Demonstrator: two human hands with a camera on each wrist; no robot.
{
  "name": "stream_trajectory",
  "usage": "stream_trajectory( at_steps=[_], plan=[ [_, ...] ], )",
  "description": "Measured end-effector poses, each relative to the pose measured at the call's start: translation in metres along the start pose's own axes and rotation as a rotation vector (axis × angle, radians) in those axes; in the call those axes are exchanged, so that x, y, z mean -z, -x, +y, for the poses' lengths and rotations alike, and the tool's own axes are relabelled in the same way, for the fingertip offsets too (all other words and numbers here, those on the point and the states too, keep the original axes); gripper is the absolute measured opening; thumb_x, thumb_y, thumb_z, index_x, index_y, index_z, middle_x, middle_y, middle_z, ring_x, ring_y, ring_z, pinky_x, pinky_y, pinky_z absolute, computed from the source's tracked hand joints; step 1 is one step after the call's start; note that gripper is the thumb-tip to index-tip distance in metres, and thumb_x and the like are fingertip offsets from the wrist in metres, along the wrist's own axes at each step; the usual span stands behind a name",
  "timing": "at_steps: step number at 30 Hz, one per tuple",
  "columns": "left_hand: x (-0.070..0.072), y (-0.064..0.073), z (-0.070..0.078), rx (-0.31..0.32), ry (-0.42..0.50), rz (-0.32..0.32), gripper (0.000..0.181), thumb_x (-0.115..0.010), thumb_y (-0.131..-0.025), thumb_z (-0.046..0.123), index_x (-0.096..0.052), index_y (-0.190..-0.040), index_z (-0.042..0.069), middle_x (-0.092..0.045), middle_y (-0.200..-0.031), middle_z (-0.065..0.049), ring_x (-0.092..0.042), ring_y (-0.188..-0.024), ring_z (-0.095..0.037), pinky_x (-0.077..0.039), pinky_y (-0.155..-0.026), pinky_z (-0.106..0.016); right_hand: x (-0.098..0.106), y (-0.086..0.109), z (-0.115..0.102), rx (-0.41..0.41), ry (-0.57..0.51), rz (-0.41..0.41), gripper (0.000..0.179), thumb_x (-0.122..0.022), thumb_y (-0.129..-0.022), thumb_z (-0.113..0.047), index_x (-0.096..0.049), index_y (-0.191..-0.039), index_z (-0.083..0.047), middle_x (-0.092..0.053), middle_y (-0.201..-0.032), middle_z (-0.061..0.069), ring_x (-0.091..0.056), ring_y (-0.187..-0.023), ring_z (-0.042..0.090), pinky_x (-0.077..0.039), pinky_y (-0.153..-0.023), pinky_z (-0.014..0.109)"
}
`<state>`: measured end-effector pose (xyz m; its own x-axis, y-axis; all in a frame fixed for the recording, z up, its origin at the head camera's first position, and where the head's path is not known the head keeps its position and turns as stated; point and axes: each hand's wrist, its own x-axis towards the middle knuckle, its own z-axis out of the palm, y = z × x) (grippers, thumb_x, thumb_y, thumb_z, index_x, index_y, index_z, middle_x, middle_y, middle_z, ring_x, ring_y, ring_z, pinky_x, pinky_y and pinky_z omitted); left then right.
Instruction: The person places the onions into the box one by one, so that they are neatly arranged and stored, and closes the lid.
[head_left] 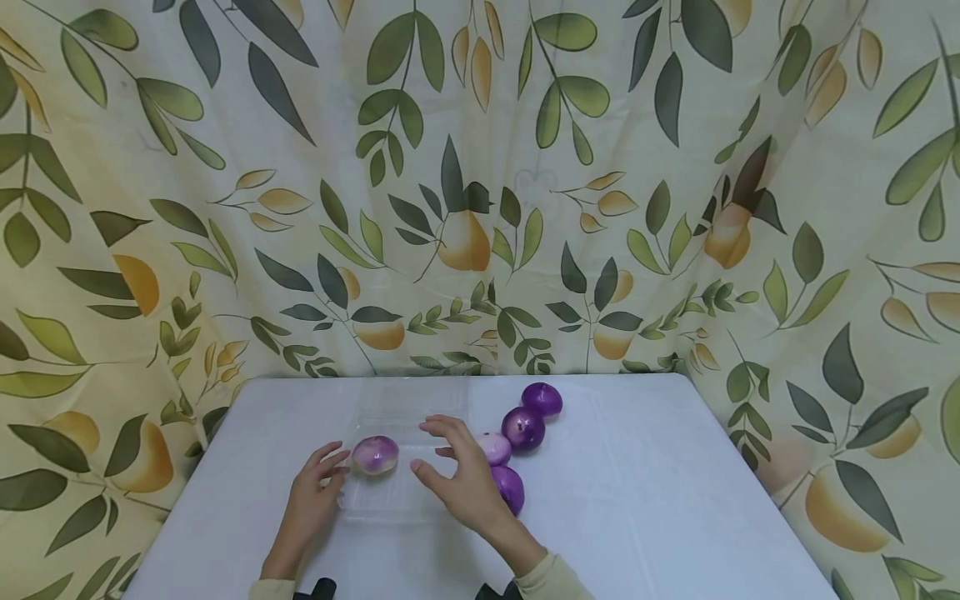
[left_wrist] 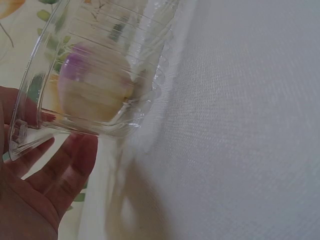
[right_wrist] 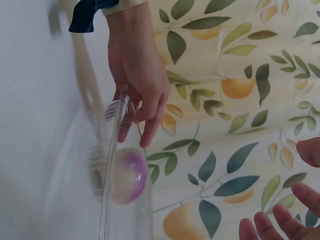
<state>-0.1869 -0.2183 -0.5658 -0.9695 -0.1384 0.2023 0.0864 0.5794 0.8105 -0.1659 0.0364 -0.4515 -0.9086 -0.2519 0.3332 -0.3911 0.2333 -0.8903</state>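
A clear plastic container (head_left: 408,512) lies on the table with one purple-and-white onion (head_left: 375,456) in its left part. At its left end is my left hand (head_left: 311,500), its fingers on both sides of the container's wall in the left wrist view, gripping the edge. Over the container's right side hovers my right hand (head_left: 472,483), with thumb and fingers spread and nothing between them. In the right wrist view the right fingers (right_wrist: 285,220) stand apart from the onion. Part of a purple onion (head_left: 510,487) shows behind the right hand.
Right of the container, more onions lie in a rough line: a pale one (head_left: 495,448), a dark purple one (head_left: 523,428) and another purple one (head_left: 542,400) at the back. A white cloth (head_left: 637,492) covers the table. Behind it hangs a leaf-and-fruit patterned curtain (head_left: 480,333).
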Motion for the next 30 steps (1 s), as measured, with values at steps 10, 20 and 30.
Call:
stream_trajectory(
  at_steps=[10,20,30],
  plan=[
    [0.001,0.0,-0.001,0.0,0.011,-0.003,0.033,-0.056,-0.091,-0.002,-0.065,-0.123,-0.003,-0.053,-0.142,-0.014,-0.068,-0.105,-0.032,-0.054,-0.073,-0.015,0.013,0.004,0.02,0.036,0.014,0.016,0.044,-0.074,-0.086,-0.02,-0.06,-0.128,-0.021,-0.054,-0.138,-0.003,-0.055,-0.125,0.02,-0.055,-0.097,0.038],
    [0.0,0.0,0.001,0.006,0.027,-0.002,0.034,-0.055,-0.091,-0.002,-0.065,-0.123,-0.003,-0.053,-0.142,-0.013,-0.067,-0.105,-0.032,-0.054,-0.071,-0.015,0.032,0.008,0.023,0.011,-0.014,0.056,0.041,-0.074,-0.085,-0.018,-0.062,-0.125,-0.018,-0.055,-0.137,0.003,-0.055,-0.125,0.024,-0.055,-0.096,0.045],
    [0.0,0.0,0.003,-0.001,0.032,0.013,0.033,-0.055,-0.09,-0.003,-0.066,-0.121,-0.004,-0.054,-0.14,-0.014,-0.068,-0.103,-0.033,-0.055,-0.067,-0.015,0.049,0.01,0.032,0.001,-0.004,0.089,0.045,-0.074,-0.085,-0.016,-0.06,-0.128,-0.016,-0.057,-0.135,0.008,-0.062,-0.115,0.027,-0.056,-0.094,0.046]
  ],
)
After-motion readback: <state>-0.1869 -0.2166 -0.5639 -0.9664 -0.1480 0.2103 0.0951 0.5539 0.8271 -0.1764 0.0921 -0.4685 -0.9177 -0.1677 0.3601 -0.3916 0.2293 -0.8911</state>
